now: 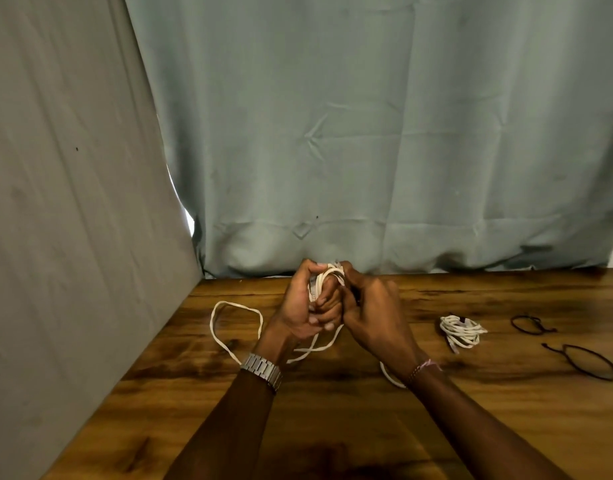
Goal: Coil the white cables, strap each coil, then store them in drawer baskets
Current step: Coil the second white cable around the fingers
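White cable (324, 277) is wound in loops around the curled fingers of the left hand (306, 306); the right hand (370, 313), pressed against it, pinches the loops at the top. Slack cable trails on the wooden table (332, 410) left of and beneath both hands. Right of the right hand lie a strapped coil (460, 332) and two dark straps (531, 323)
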`<state>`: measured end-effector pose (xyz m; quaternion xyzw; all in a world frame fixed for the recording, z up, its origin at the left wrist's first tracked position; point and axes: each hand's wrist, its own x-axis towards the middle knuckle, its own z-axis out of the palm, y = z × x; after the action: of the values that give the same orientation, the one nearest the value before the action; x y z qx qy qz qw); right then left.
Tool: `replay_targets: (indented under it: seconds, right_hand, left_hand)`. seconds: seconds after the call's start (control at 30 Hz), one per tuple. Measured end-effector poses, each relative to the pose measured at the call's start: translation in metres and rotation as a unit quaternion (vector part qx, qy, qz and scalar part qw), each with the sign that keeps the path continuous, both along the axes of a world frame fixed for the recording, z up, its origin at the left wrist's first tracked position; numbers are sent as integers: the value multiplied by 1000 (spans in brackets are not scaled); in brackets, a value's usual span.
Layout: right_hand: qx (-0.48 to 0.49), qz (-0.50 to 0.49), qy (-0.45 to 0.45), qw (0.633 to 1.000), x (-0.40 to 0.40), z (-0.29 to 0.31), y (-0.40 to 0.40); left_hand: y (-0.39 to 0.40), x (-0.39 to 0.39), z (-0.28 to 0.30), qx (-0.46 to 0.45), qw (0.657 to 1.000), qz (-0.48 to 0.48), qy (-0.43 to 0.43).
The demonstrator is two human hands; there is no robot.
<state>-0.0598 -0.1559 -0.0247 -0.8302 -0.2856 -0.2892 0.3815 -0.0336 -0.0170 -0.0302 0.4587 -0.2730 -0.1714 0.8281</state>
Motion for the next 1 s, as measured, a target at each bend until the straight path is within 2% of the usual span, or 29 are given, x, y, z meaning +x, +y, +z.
replay_targets:
  seconds: [0.1,0.23,0.5,0.7,0.83,0.9,1.0]
  right_hand:
    - [-2,-5,2,1000,0,-3,2]
    - [3,-6,28,1000,7,-10,6]
    - [12,6,72,997,15,-23,13]
    - [12,5,82,997,21,-29,11]
    - [7,-15,47,999,24,-29,9]
    - [-12,-28,25,999,24,-28,5]
    - [-38,-52,15,998,26,-27,-2]
  left_hand:
    - [-9,-5,-1,11,989,144,42]
    - [-23,-12,-3,56,930,352,88]
    - [-40,-14,-11,51,842,513,159]
    - [-46,-12,-12,66,830,537,135]
    - [-41,-8,-13,71,822,550,129]
    - [-36,-4,-15,74,840,517,144]
    - [-30,6,-15,60,889,416,182]
